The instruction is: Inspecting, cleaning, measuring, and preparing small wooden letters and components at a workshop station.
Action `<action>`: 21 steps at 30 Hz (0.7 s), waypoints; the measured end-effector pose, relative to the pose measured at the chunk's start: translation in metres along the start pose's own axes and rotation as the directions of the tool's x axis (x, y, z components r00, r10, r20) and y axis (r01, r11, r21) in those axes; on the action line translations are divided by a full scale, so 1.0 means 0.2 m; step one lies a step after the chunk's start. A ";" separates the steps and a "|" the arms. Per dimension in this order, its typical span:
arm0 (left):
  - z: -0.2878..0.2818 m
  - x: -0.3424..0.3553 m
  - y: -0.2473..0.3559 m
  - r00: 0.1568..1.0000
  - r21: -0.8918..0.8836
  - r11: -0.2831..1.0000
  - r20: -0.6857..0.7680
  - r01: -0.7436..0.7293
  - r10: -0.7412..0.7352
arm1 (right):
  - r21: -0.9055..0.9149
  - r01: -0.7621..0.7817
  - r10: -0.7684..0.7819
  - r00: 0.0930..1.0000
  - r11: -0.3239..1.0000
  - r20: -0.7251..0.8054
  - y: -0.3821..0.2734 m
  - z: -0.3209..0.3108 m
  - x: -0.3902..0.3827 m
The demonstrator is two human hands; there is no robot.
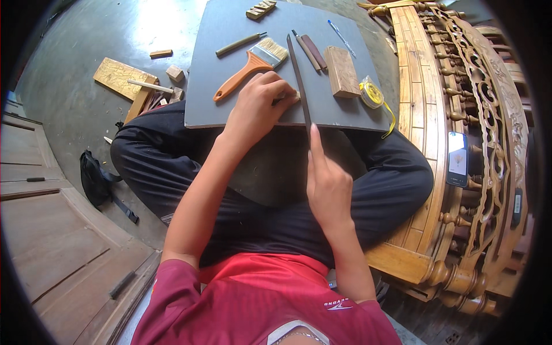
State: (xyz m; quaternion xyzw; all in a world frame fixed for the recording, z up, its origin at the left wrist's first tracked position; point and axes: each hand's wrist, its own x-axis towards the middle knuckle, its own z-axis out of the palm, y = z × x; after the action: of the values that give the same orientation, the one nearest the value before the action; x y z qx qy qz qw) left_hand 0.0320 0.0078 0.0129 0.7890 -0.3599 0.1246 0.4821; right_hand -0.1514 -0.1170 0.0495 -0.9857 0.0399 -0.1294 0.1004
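Note:
My left hand (pixel 261 102) is closed on a small light wooden piece (pixel 295 95) near the front edge of the grey board (pixel 210 115), its fingers curled and partly hiding what they hold. My right hand (pixel 326 178) grips a long, narrow dark file (pixel 298 69), which slants up across the board just right of the piece. Around them lie a brush with an orange handle (pixel 233 83), a thin olive-coloured tool (pixel 237 46), two slim tools (pixel 310 52), a carved wooden block (pixel 342 72), a yellow tape measure (pixel 371 94), a blue pen (pixel 342 39) and a short carved piece (pixel 260 8).
My crossed legs (pixel 155 149) are under the board's near side. Wood offcuts (pixel 123 75) and a black bag (pixel 96 178) lie on the floor at left, beside panelled wooden boards (pixel 52 241). A carved wooden frame (pixel 422 115) with a phone (pixel 457 158) on it runs along the right.

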 end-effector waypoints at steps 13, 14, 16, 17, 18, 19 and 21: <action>-0.01 0.01 -0.04 0.999 -0.025 1.000 -0.032 0.003 -0.003 | -0.045 -0.058 0.059 0.998 0.997 0.010 -0.04 -0.03 -0.11; -0.03 0.02 0.00 0.998 -0.055 0.997 0.026 0.053 -0.051 | -0.032 -0.045 0.044 0.999 0.998 -0.024 -0.02 -0.01 -0.08; -0.04 0.01 0.02 0.991 -0.106 0.990 0.107 0.094 -0.082 | 0.009 -0.049 0.050 0.996 0.999 -0.069 -0.01 0.03 0.04; -0.03 0.01 0.02 0.992 -0.123 0.990 0.113 0.072 -0.058 | 0.009 -0.072 0.073 0.995 0.997 -0.068 0.02 0.07 0.10; -0.03 0.01 0.01 0.993 -0.109 0.988 0.074 0.105 -0.097 | -0.008 -0.051 0.051 0.996 0.999 -0.070 0.02 0.08 0.13; -0.04 0.01 0.01 0.990 -0.098 0.985 0.033 0.139 -0.136 | -0.026 -0.031 0.029 0.997 0.999 -0.070 0.03 0.08 0.15; -0.03 0.01 0.01 0.995 -0.119 0.988 0.022 0.095 -0.093 | -0.041 -0.011 0.007 0.997 0.999 -0.082 0.02 0.07 0.12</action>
State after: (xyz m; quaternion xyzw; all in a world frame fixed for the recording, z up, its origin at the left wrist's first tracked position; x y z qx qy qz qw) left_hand 0.0328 0.0121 0.0185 0.7757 -0.3329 0.0734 0.5311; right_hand -0.1244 -0.1203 0.0425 -0.9812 0.0511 -0.1684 0.0791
